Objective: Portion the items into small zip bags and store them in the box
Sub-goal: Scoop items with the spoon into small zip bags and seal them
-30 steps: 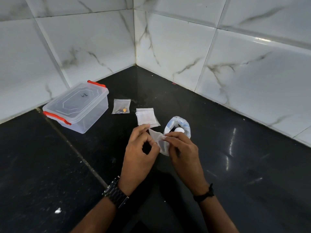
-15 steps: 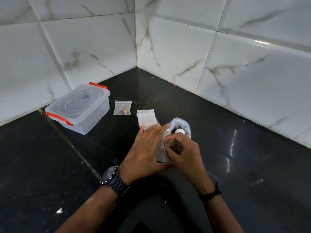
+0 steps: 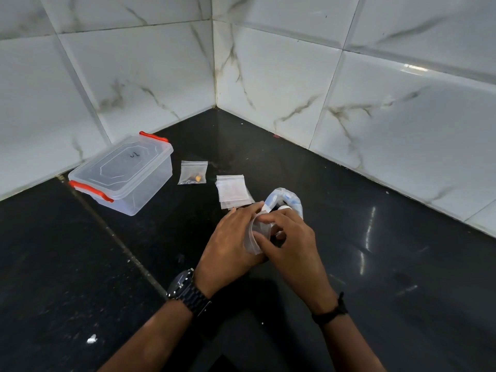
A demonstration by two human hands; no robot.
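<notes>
Both my hands meet at the middle of the black counter around a small clear zip bag (image 3: 252, 237). My left hand (image 3: 228, 240) cups the bag from the left, and my right hand (image 3: 290, 237) pinches its mouth with fingertips. Just behind them lies a blue-and-white plastic pouch (image 3: 288, 197) with a white item showing in it. A stack of empty zip bags (image 3: 232, 190) lies to the left of that. A filled zip bag (image 3: 193, 172) with small orange and dark pieces lies flat further left. The clear box (image 3: 120, 174) with red clips stands shut at the left.
White marbled tile walls meet in a corner behind the counter. A seam (image 3: 107, 232) runs diagonally across the black counter under the box. A small white scrap (image 3: 92, 338) lies near the front left. My left wrist wears a black watch (image 3: 185, 288).
My hands closed together around the small zip bag and shifted slightly toward the pouch. The left hand turned from pinching the bag's edge to cupping it.
</notes>
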